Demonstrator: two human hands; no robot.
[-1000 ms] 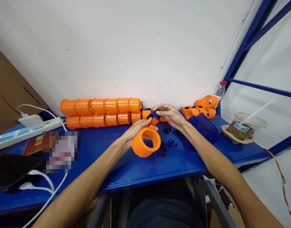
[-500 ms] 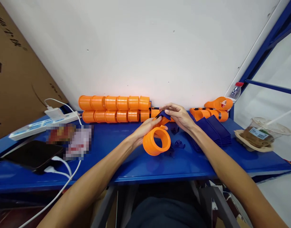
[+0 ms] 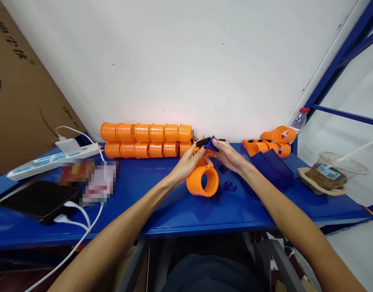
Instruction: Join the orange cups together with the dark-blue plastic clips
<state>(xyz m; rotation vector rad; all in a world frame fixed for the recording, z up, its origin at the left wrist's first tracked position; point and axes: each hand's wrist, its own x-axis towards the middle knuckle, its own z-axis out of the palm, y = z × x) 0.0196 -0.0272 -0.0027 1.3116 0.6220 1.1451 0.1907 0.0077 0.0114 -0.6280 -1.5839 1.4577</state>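
Note:
An orange plastic part with a round ring (image 3: 193,181) at its near end is held over the table by my left hand (image 3: 186,165), which is closed around its upper portion. A black cylindrical piece (image 3: 203,142) lies across the top of the part. Beside it, a small dark-blue plastic piece (image 3: 212,145) is pinched by my right hand (image 3: 230,156). That blue piece touches the orange part; whether it is fixed there I cannot tell. Some of my right fingers are hidden behind the part. Small loose blue pieces (image 3: 229,186) lie below my right hand.
Two stacked rows of orange ring parts (image 3: 142,150) line the wall. More orange parts (image 3: 279,134) and blue flat panels (image 3: 265,168) sit to the right, near a drink cup (image 3: 326,172). A phone (image 3: 37,200), white cables and a power strip (image 3: 52,160) occupy the left.
The orange part has tilted, its ring shifting slightly up. The black cylinder shows more on top. My right fingers have dropped from above the blue piece to behind and below it.

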